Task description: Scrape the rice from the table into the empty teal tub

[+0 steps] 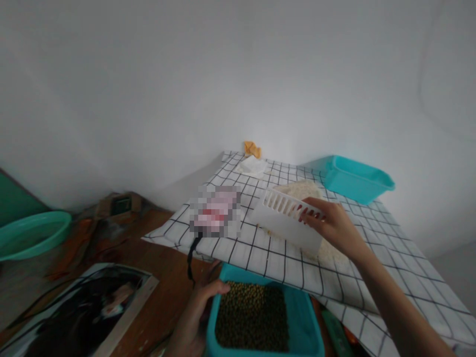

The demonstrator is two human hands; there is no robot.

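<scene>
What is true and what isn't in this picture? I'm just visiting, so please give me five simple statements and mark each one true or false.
1. The right hand holds the slotted rim of the white basket. True.
2. The left hand is resting on the yellow cloth. False: it is at the side of the near tub, its thumb over the rim.
3. The near tub holds many small, round grains. True.
4. The far tub stands left of the white basket in this view. False: it stands to the right, farther back.
5. The tablecloth is white with dark grid lines. True.
</scene>
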